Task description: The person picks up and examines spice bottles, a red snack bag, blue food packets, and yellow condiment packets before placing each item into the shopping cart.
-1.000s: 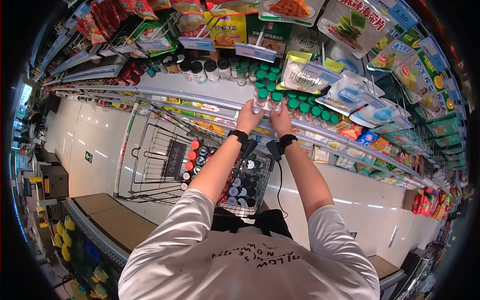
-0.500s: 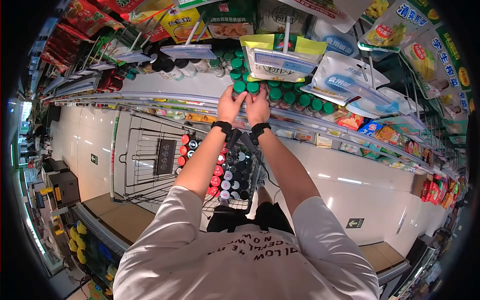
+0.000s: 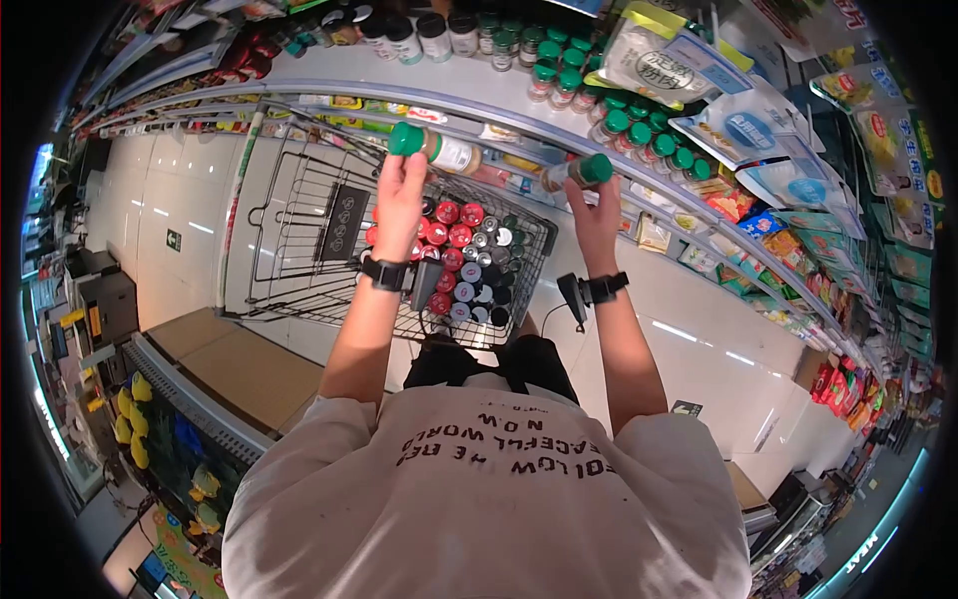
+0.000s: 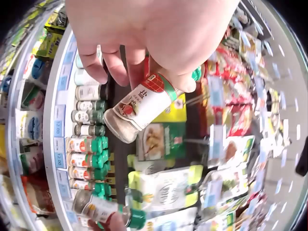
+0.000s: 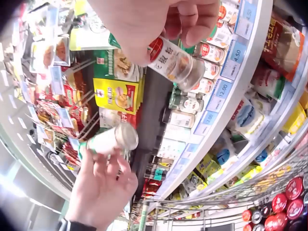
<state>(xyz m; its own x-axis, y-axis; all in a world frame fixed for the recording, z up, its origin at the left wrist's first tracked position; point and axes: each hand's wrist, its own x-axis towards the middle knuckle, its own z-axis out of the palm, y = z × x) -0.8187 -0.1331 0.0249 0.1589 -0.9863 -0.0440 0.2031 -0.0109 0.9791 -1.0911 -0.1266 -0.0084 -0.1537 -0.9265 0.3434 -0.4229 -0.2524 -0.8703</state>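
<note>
My left hand (image 3: 401, 205) pinches a spice bottle (image 3: 454, 155) near its green cap. The bottle is tilted sideways over the far side of the cart; its label and pale contents show in the left wrist view. In my right hand (image 3: 597, 222) is a second spice bottle (image 3: 561, 178), also green-capped and tilted, held between thumb and fingers in front of the shelf edge. Its clear base points outward in the right wrist view. More green-capped spice bottles (image 3: 544, 75) stand in rows on the shelf (image 3: 329, 80) beyond both hands.
A wire shopping cart (image 3: 289, 240) stands below my hands, with many red- and dark-lidded jars (image 3: 459, 235) in it. Hanging bags (image 3: 664, 65) overhang the shelf at right. Lower shelves hold packets (image 3: 738, 205). A brown-topped counter (image 3: 235, 359) is at left.
Both hands have come away from the front row on the shelf, each with a spice bottle. They have spread apart, left hand leftward over the cart, right hand rightward.
</note>
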